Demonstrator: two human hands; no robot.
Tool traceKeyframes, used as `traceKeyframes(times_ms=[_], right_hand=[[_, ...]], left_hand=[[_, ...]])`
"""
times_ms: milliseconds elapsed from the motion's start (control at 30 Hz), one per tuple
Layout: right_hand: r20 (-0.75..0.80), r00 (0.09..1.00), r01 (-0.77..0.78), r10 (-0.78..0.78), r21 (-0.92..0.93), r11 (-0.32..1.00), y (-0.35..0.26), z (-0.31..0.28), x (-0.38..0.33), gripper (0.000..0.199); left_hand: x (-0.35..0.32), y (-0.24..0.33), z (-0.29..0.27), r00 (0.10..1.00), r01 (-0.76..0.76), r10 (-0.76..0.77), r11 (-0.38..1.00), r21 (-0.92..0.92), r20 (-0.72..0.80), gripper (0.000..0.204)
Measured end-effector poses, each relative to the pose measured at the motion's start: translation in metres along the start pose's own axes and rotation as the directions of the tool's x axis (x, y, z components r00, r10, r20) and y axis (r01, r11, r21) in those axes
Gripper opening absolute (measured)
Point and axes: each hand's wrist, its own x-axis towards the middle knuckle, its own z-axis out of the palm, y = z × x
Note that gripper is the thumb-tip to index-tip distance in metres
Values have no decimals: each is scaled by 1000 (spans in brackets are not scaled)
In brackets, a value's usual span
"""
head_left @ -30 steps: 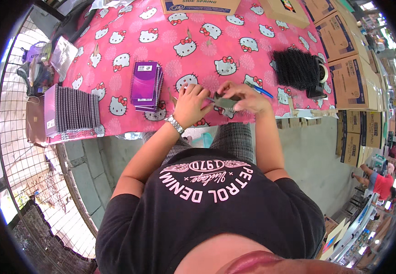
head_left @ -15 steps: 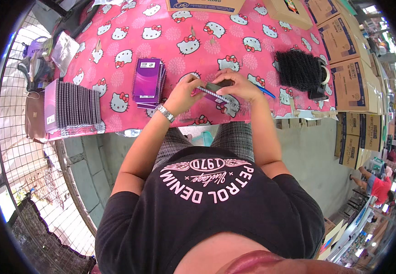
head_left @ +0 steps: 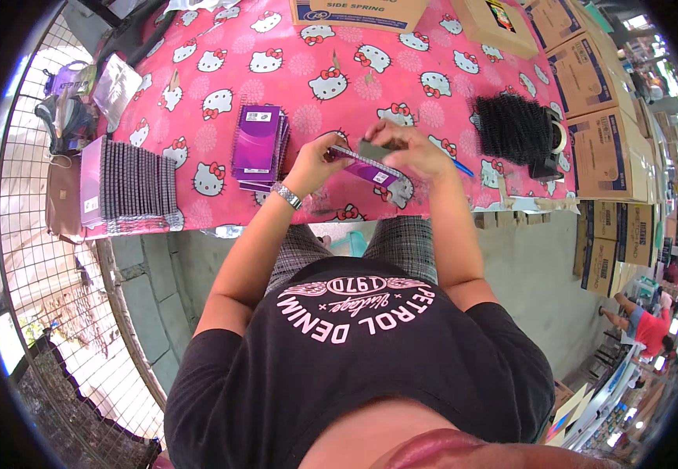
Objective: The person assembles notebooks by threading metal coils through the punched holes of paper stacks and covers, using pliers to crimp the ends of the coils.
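A small purple spiral notebook (head_left: 370,170) is held up on edge near the table's front, its row of binding holes turned upward. My left hand (head_left: 319,166) is closed on the notebook's left end, thumb and fingers pinching it. At its other end, my right hand (head_left: 417,150) pinches a small flat dark grey-green piece (head_left: 373,151) against the bound edge. What that piece is cannot be made out. Left of my hands lies a short pile of purple spiral notebooks (head_left: 259,141).
A tall row of bound notebooks (head_left: 137,186) stands at the table's left edge. To the right are a blue pen (head_left: 464,168), a bundle of black spiral coils (head_left: 511,131) and a tape dispenser (head_left: 550,144). Cardboard boxes (head_left: 601,156) are stacked beyond. A person in red (head_left: 652,332) is farther right.
The notebook has tilted, so more of its purple cover shows. My right hand has shifted slightly right, its fingers less stretched over the edge. The view has moved a little.
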Motion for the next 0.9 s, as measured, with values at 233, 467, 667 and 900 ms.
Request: traceKeyframes(times_ms=[233,467,667,900], right_hand=[[-395,832,-194,-390,-865,462,25,-25,11,48],[-550,600,-486,-582,-828,281,50,-41,-73,57],[-634,630,-670,-448,-736,98,74,13,-120,50],[-477,659,-172,-582,-848,501,32,100,-74,45]], left_hand=[[-1,-1,2,996,-71,74,996,56,-51,23],[-19,-12,3,989,-7,28,989,145,-142,24],[-28,-2,19,889,-252,309,946,202,-337,21],[-24,-20,17,950,-117,165,975,191,-264,17]])
